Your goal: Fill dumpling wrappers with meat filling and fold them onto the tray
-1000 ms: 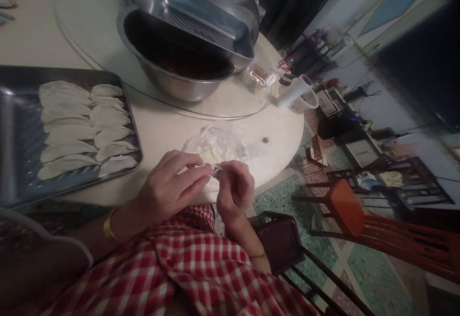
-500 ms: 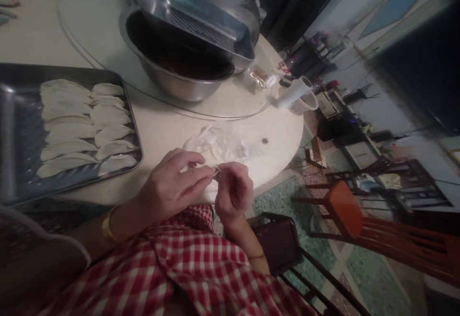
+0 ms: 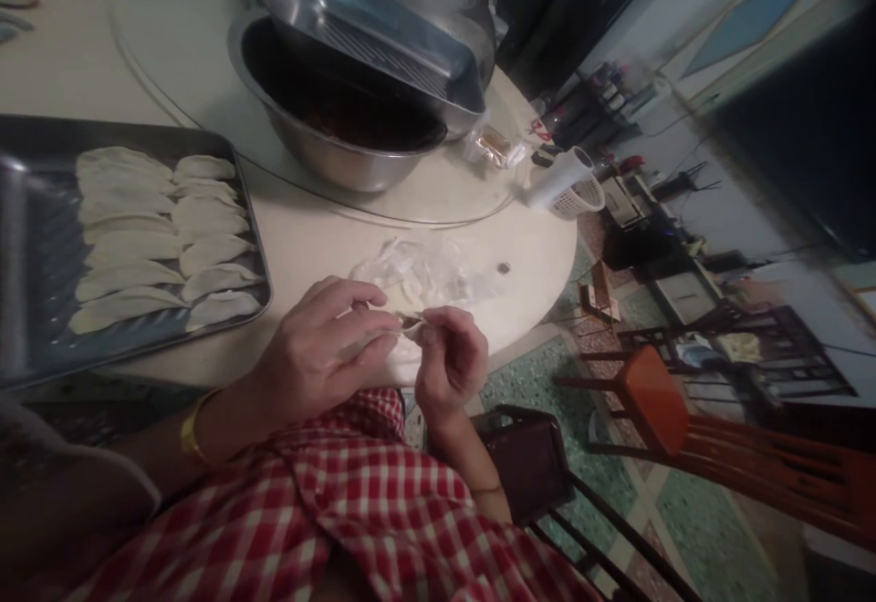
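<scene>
A dumpling with dark filling showing at its open edge is held between my two hands over the table's near edge. My left hand is closed round its left side, thumb and fingers pinching the wrapper. On the other end, my right hand pinches the dough between thumb and forefinger. Just behind them, pale dumpling wrappers lie partly in a clear plastic bag. To the left, a dark metal tray bears two columns of folded dumplings.
A steel bowl of dark filling stands on the glass turntable, with a ridged metal tray resting over it. A white perforated basket sits at the table's right. A brown stool and an orange chair are on the floor.
My hands have drawn slightly apart, the right one shifting a little to the right. More of the dumpling's dark filling shows between the fingers.
</scene>
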`<state>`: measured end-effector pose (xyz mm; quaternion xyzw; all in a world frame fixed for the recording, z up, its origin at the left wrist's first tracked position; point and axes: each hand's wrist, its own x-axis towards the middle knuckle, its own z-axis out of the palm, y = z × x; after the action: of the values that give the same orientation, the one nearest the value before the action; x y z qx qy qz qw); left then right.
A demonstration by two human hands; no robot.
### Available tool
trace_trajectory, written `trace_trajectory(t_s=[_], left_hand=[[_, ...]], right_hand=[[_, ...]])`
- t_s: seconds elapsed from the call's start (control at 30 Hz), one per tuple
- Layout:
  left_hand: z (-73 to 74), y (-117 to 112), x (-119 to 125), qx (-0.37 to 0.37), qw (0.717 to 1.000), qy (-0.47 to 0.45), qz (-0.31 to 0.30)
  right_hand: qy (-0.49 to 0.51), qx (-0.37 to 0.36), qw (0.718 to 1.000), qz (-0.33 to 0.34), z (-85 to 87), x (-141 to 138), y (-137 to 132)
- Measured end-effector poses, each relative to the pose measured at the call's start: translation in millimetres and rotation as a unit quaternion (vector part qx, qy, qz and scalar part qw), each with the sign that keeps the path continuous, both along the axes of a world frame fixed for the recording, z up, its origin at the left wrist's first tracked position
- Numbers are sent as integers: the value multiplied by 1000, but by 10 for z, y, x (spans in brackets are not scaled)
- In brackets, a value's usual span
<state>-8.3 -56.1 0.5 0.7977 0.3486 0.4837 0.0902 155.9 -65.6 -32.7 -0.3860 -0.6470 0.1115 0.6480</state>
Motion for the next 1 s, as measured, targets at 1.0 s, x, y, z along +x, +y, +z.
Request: trace_trajectory(t_s=[1.0], left_hand=[[152,69,-23,-134,988,-40,-61]], right_hand=[[-5,15,998,54,-6,12,-23]])
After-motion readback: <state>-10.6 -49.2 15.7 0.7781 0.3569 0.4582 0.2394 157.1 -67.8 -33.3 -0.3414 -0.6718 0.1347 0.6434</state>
